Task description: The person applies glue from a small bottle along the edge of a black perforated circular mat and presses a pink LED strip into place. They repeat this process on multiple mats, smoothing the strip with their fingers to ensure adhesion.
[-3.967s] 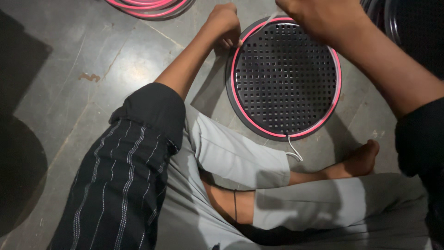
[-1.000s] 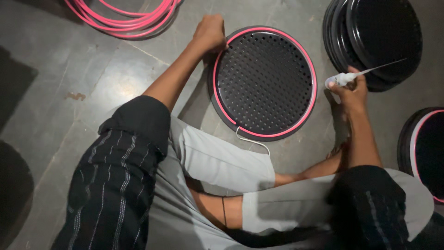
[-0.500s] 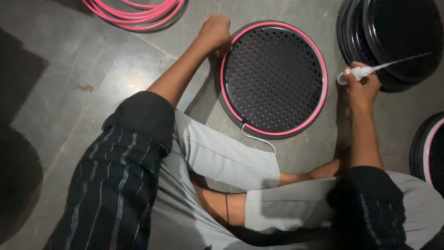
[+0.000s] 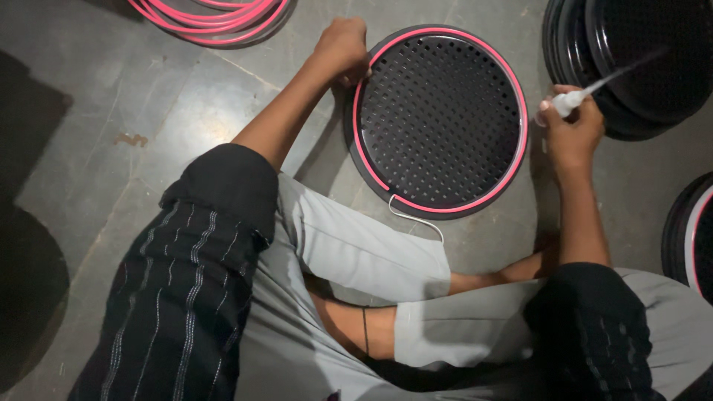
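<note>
Left hand (image 4: 343,46) is curled closed on the pink-rimmed black disc's (image 4: 440,119) edge, while a white-handled tool (image 4: 575,98) is gripped in the right hand (image 4: 572,134).

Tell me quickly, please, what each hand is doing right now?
Left hand: closed, gripping the rim of the perforated black disc.
Right hand: closed around a thin white-handled tool.

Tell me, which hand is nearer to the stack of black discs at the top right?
Right. The right hand, gripping a white-handled tool, is beside the stack; the left hand rests on the perforated disc, at its far rim.
</note>
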